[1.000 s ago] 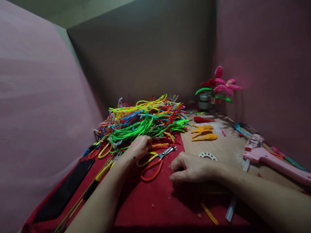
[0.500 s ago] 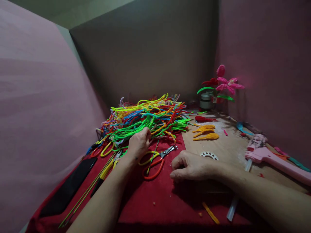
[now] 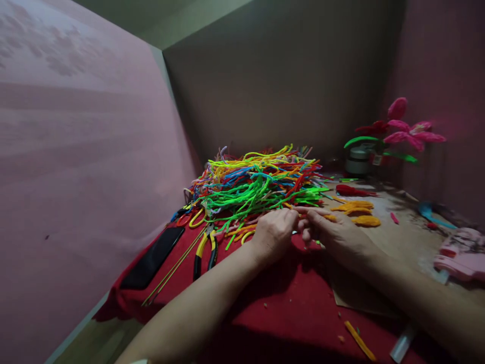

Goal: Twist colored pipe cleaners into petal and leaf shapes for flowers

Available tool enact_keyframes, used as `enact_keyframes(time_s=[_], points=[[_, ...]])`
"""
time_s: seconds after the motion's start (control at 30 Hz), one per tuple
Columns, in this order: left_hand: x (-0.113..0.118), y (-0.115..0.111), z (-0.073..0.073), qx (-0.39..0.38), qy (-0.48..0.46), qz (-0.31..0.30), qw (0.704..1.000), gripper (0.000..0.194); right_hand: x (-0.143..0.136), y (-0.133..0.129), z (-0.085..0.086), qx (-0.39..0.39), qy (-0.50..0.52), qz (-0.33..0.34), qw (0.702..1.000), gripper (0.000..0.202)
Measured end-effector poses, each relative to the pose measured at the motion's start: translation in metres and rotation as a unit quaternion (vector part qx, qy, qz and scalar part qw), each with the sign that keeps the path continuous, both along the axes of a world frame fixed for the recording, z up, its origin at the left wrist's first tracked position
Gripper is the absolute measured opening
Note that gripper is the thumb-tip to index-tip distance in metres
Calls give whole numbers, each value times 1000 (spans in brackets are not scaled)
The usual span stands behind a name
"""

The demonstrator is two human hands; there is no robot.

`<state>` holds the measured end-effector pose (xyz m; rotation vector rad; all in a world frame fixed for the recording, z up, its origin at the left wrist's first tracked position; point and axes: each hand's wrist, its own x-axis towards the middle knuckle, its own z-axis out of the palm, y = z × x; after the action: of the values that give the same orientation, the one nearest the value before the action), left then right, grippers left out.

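Observation:
My left hand (image 3: pixel 276 230) is closed over the front of the red cloth, its fingertips meeting those of my right hand (image 3: pixel 339 235). My right fingers are pinched together, with the index finger reaching toward the left hand. A thin bit of orange shows at the fingertips, but what they hold is too small to make out. Just behind lies a tangled heap of coloured pipe cleaners (image 3: pixel 257 184). My left hand and wrist mostly cover a pair of scissors, leaving part of the yellow handle (image 3: pixel 248 236) visible. Orange pipe-cleaner petals (image 3: pixel 366 221) lie beyond my right hand.
Left on the red cloth (image 3: pixel 265 323) are a black phone (image 3: pixel 153 258), green wires (image 3: pixel 172 268) and yellow-black pliers (image 3: pixel 206 250). To the right are a red petal piece (image 3: pixel 354 190), a pink glue gun (image 3: pixel 462 263) and a pink flower (image 3: pixel 413 134). An orange strip (image 3: pixel 359 341) lies in front.
My view has turned left. My left hand has left the green pipe cleaners, and my right hand has moved up to it; their fingertips now meet. The scissors are now mostly hidden.

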<state>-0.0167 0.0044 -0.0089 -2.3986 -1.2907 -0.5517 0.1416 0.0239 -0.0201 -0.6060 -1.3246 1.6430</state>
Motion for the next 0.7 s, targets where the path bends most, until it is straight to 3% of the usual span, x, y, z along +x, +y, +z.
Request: enact_keyframes(time_s=[0.13, 0.23, 0.4, 0.53, 0.7], points=[[-12, -9, 3, -33, 22, 100, 994, 15, 5, 9, 3, -51, 88, -43, 994, 18], [-34, -25, 4, -67, 27, 178, 981, 24, 11, 15, 9, -105, 143, -81, 981, 5], [-79, -56, -9, -118, 31, 247, 961, 29, 18, 23, 14, -179, 199, -82, 960, 13], [-114, -68, -16, -142, 36, 225, 963, 33, 18, 24, 12, -197, 211, -53, 956, 10], [-129, -74, -3, -165, 21, 190, 968, 32, 18, 25, 9, -204, 248, -27, 947, 9]])
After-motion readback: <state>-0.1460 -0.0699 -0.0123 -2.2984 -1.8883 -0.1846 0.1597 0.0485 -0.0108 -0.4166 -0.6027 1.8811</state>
